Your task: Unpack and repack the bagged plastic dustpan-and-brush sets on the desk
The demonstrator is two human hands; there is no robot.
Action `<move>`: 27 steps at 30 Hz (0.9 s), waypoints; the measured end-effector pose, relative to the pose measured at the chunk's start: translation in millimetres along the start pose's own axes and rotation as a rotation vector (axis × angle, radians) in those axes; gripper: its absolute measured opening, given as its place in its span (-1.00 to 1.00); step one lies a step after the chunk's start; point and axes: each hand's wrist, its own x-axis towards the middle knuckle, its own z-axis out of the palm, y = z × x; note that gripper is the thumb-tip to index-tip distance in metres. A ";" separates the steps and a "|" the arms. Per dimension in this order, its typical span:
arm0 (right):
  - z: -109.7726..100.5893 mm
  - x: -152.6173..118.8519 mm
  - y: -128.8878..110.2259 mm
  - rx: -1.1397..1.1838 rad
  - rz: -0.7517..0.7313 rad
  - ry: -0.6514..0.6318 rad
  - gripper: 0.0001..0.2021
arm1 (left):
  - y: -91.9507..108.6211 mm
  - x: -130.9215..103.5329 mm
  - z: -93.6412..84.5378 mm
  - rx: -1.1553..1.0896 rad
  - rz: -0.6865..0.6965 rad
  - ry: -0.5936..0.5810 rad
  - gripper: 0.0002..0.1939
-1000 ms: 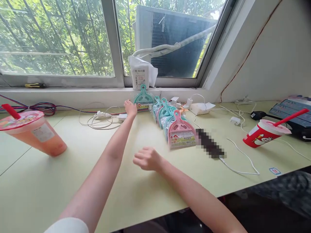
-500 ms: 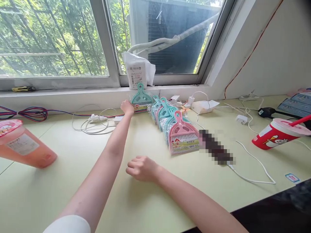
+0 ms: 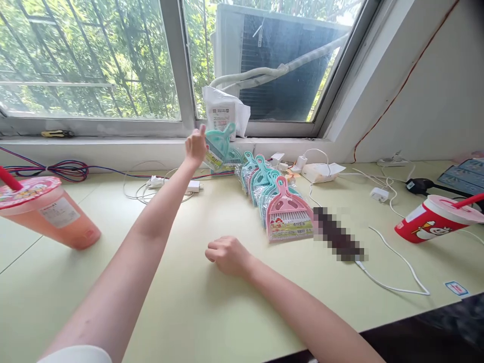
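Observation:
My left hand [image 3: 195,147], stretched toward the window, is closed on the left edge of a teal dustpan-and-brush set [image 3: 220,142] in clear plastic. The set is lifted and tilted, its handle pointing up to the right. Partly hidden behind it, another teal set [image 3: 235,157] leans by the wall. My right hand [image 3: 229,256] rests on the table with its fingers curled in and nothing visible in them. Beyond it stands a row of wrapped teal sets [image 3: 260,176], with a pink dustpan-and-brush set [image 3: 287,205] at the front.
A pink drink cup [image 3: 64,217] stands at the left, a red cup [image 3: 431,222] at the right. White cables and a plug [image 3: 156,182] lie near the wall. A white package [image 3: 223,108] sits on the sill. A blurred-out object [image 3: 338,234] with a white cable lies right of the row.
My left hand has raised the teal dustpan-and-brush set and tilted it to the right, baring another behind it. My right hand stays on the table. The view has shifted slightly.

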 end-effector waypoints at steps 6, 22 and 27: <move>4.7 -2.4 3.7 0.055 0.031 0.043 -0.79 | -54.6 -17.0 -63.5 -0.553 -0.579 0.348 -0.76; -7.9 60.2 -14.4 0.090 0.402 0.406 -0.70 | -65.2 -253.6 -91.0 -1.469 -0.882 -0.387 -0.21; 14.7 61.8 -9.7 0.051 0.620 0.130 -0.68 | -85.9 -255.1 -104.2 -1.384 -0.839 -0.359 -0.16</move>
